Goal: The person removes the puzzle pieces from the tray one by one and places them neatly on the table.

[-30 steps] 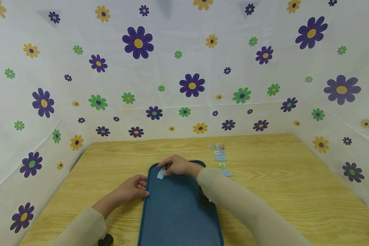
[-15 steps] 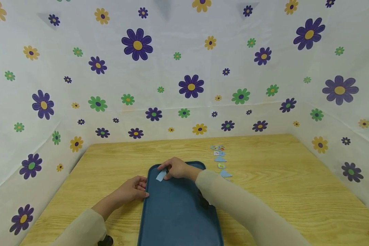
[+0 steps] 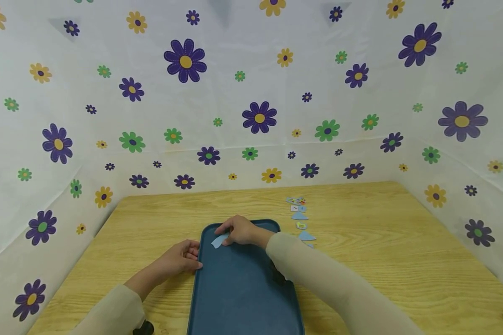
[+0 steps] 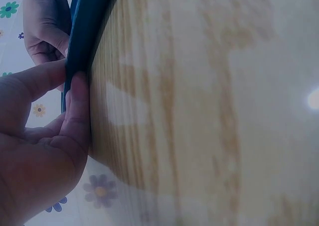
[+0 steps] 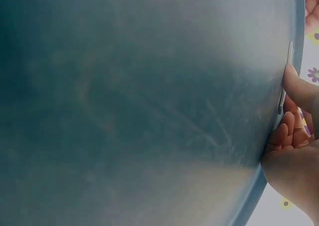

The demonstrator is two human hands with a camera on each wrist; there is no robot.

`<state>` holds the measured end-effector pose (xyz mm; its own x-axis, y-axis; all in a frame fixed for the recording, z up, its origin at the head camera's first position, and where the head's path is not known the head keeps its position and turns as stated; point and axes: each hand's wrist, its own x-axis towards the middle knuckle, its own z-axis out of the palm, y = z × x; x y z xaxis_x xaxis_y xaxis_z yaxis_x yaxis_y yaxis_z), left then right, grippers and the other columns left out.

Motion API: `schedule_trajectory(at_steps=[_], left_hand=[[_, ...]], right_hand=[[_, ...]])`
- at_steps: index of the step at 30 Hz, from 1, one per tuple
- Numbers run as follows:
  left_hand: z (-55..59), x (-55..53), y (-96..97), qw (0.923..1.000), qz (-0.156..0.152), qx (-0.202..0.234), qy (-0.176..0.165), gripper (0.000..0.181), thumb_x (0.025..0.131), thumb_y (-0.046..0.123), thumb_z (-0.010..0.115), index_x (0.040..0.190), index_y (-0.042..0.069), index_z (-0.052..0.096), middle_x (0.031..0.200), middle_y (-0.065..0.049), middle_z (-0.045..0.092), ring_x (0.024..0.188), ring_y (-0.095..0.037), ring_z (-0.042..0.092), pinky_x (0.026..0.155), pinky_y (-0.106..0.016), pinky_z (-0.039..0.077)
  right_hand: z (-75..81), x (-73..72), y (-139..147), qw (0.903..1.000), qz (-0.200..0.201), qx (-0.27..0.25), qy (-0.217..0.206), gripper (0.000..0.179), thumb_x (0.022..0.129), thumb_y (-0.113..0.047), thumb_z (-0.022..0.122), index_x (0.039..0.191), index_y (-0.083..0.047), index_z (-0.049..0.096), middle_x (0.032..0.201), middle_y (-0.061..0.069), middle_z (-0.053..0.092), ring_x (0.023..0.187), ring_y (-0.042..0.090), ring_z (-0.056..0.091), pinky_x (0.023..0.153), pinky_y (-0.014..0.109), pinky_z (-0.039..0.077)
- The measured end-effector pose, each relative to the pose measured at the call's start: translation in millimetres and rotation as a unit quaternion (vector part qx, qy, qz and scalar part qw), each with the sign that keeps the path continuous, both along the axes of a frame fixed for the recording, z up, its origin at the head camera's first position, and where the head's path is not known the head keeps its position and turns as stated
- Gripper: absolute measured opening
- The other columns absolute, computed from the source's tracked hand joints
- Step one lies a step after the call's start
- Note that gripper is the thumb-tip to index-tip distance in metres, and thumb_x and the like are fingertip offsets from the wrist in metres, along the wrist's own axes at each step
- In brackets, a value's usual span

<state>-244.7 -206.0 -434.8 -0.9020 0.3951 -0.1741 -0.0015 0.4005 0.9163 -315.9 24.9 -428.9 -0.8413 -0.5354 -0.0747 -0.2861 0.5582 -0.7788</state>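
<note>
A dark blue tray [image 3: 247,288] lies on the wooden table in the head view. At its left rim is my left hand [image 3: 182,257]; the left wrist view shows the thumb and fingers gripping the rim [image 4: 82,41] from both sides. Over the tray's far left corner, my right hand [image 3: 241,230] pinches a flat light-blue piece [image 3: 219,241] between thumb and fingers. Seen nearly edge-on in the right wrist view, the piece [image 5: 290,51] is low against the tray surface, with the thumb on its near side. The right fingers cover part of it.
Several flat pieces stand in a column right of the tray: a patterned one [image 3: 295,201], a light-blue triangle [image 3: 299,216], a yellow-green one [image 3: 301,225] and a larger triangle [image 3: 307,236]. Flower-printed cloth [image 3: 230,97] encloses the wooden table [image 3: 381,242] at back and sides.
The light-blue piece has turned in my right fingers, from nearly upright to slanting down to the left. My left hand has stayed at the tray's rim.
</note>
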Motion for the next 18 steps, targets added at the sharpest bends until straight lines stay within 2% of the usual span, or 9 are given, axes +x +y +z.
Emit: schedule_trajectory(at_steps=[8, 18], left_hand=[[-0.9, -0.6, 0.5, 0.9999, 0.011, -0.003, -0.003, 0.063, 0.083, -0.001, 0.073, 0.134, -0.016, 0.038, 0.104, -0.016, 0.050, 0.089, -0.023, 0.052, 0.075, -0.032, 0.048], [-1.7, -1.6, 0.6, 0.9999, 0.010, -0.002, -0.004, 0.064, 0.083, 0.000, 0.073, 0.134, -0.015, 0.038, 0.104, -0.015, 0.051, 0.090, -0.023, 0.052, 0.076, -0.032, 0.049]], right_hand=[[-2.9, -0.3, -0.7, 0.9999, 0.009, -0.006, 0.009, 0.028, 0.082, -0.004, 0.077, 0.109, -0.008, 0.075, 0.106, 0.001, 0.065, 0.092, 0.014, 0.057, 0.078, 0.028, 0.047], [-3.2, 1.3, 0.0, 0.9999, 0.015, -0.004, 0.006, 0.028, 0.084, -0.007, 0.076, 0.111, -0.010, 0.074, 0.103, -0.001, 0.063, 0.094, 0.014, 0.058, 0.079, 0.029, 0.048]])
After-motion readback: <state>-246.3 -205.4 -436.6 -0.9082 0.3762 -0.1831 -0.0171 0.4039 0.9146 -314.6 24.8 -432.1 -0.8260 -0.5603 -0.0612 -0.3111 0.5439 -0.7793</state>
